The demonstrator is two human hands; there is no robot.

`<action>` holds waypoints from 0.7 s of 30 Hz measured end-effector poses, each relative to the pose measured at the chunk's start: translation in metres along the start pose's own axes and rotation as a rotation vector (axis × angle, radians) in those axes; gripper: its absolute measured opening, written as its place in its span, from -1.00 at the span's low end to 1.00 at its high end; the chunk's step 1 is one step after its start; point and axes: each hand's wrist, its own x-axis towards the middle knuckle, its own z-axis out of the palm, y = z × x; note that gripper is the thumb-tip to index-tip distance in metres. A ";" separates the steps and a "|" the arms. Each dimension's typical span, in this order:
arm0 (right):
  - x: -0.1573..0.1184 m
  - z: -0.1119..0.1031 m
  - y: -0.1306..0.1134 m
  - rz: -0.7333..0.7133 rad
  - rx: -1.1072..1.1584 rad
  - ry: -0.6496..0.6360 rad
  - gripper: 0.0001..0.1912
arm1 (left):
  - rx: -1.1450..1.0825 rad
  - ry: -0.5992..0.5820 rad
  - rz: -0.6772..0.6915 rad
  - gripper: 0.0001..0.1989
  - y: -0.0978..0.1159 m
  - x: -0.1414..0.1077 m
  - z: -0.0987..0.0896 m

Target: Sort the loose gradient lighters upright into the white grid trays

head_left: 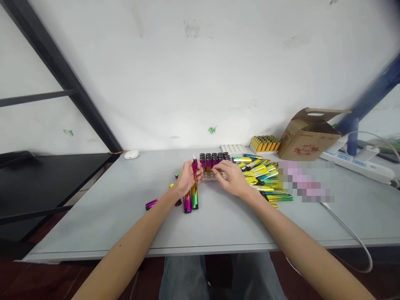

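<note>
Grey work table [93, 225], viewed from above. Left hand [187, 179] closed, pinching an upright pink-and-gold lighter [195, 168] between thumb and curled digits. Right hand [233, 179] curled against a pale tray [210, 176] of upright lighters [212, 160], just right of the left grip; whether it pinches anything cannot be told. Loose yellow-green lighters [262, 175] lie beyond it.

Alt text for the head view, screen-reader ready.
From head height, the left hand grips a metallic pink lighter upright while the right hand sits at upright lighters in a white tray. Loose gold-green lighters lie heaped on a grey table.
</note>
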 end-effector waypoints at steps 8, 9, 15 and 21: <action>0.000 -0.002 -0.001 0.020 0.010 0.028 -0.84 | 0.084 -0.063 -0.008 -0.81 -0.001 -0.001 -0.002; 0.000 -0.003 -0.002 0.023 0.021 0.038 -0.84 | 0.118 -0.064 0.003 -0.81 -0.002 -0.002 -0.001; 0.001 -0.004 -0.008 0.039 0.073 0.170 -0.80 | 0.444 -0.106 0.099 -0.72 -0.004 -0.005 0.007; 0.002 -0.001 -0.009 0.053 0.136 0.181 -0.83 | 0.584 -0.127 0.165 -0.77 -0.005 -0.009 0.010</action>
